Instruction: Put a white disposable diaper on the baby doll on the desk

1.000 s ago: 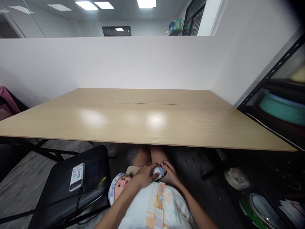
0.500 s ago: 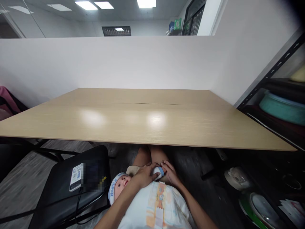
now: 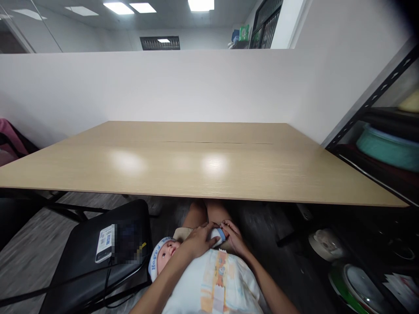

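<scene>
A baby doll (image 3: pixel 168 250) in a white hat with blue lettering lies across my lap, its head to the left. Its lower body is wrapped in a white diaper (image 3: pixel 186 283) with an orange patterned front strip. My left hand (image 3: pixel 199 240) reaches over the doll and is closed round its arm in a white sleeve (image 3: pixel 216 237) with a blue cuff. At the end of that cuff, my right hand (image 3: pixel 233 236) has its fingers closed on the doll's small hand, which is mostly covered.
A wooden table (image 3: pixel 183 174) spans the view in front of my lap. On the left, a black chair (image 3: pixel 81 261) carries a phone-like device (image 3: pixel 105 244) and cables. At right stand a dark shelf with a teal basin (image 3: pixel 389 148) and, lower, a green-rimmed container (image 3: pixel 347 288).
</scene>
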A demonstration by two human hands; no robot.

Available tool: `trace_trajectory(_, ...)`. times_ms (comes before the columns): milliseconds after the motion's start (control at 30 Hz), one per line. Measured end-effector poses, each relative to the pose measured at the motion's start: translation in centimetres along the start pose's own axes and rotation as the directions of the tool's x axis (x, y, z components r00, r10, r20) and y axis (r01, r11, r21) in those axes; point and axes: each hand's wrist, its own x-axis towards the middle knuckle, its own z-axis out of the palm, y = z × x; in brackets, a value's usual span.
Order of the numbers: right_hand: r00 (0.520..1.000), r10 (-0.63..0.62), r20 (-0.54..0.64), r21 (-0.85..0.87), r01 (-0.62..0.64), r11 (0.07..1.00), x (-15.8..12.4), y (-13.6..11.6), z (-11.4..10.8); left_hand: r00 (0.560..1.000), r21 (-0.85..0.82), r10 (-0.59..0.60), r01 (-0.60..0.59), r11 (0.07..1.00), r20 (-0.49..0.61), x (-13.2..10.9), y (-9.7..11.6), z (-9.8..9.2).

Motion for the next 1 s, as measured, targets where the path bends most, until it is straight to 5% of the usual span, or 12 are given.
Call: trace_trajectory(1000, 0.975, 0.04, 0.217, 0.096, -0.062, 0.993, -1.6, -1.9, 0.4, 0.984, 0.079, -0.008, 0.022, 0.997, -0.178, 0.7, -1.6, 1.3)
